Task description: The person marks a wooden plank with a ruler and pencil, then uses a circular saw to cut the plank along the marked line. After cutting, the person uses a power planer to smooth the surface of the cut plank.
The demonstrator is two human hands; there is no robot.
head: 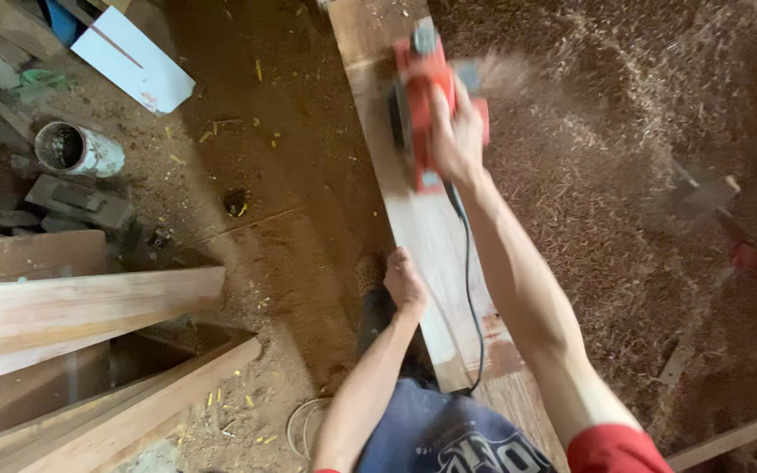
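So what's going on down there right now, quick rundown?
Right hand gripping red power planer on the long plank, chips spraying right. Left hand steadying plank's left edge. Black cord trailing along plank behind planer.

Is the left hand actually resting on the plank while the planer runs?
Touching. The head view shows the left hand pressed on the near edge of the plank, fingers overlapping the wood, while the right hand grips the red planer further along.

The right hand (456, 131) hides the red planer's (422, 83) handle; the plank's (427, 228) far end is cut off.
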